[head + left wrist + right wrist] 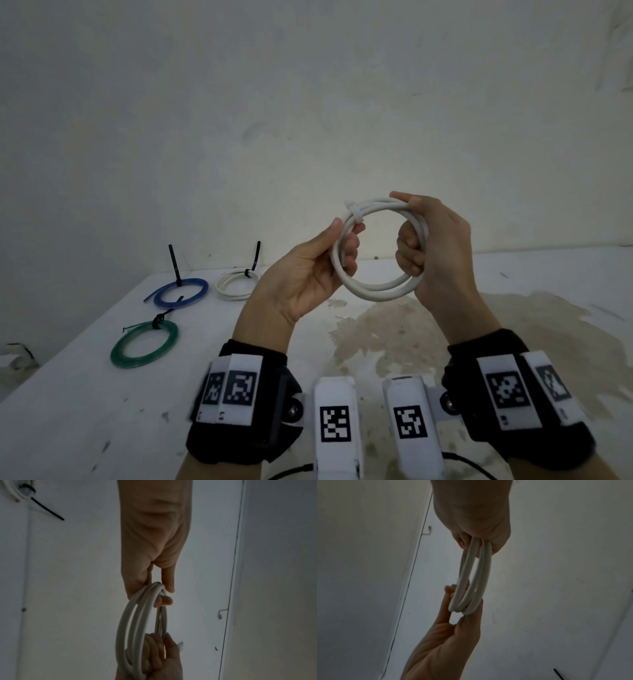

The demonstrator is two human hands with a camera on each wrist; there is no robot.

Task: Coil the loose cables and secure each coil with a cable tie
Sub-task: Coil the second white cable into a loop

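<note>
above the counter (513, 342), in front of the pale wall, a thick white cable coil (378, 294) is held up on edge between both hands. the left hand (308, 270) grips the coil's left side, thumb on the near face and fingers curled through the ring. the right hand (431, 246) grips the coil's right side, fingers wrapped round the strands from inside the loop and thumb lying along the top. a white cable tie (354, 214) wraps the strands at the coil's upper left, just above the left thumb; whether it is pulled tight i cannot tell. in the left wrist view the coil (137, 615) runs edge-on from the left hand (152, 547) to the right hand (157, 655), several strands side by side.

to the left of the held coil, three finished coils lie flat on the counter: a blue coil (181, 291) and a thin white coil (234, 282) near the wall, each with a black cable tie tail standing up, and a green coil (145, 344) nearer the person with a black tie at its top. below the held coil the counter carries a brownish stain (394, 329).

black wrist straps (246, 397) carry white bands printed with square black-and-white marker codes; no readable words or brand names show.
</note>
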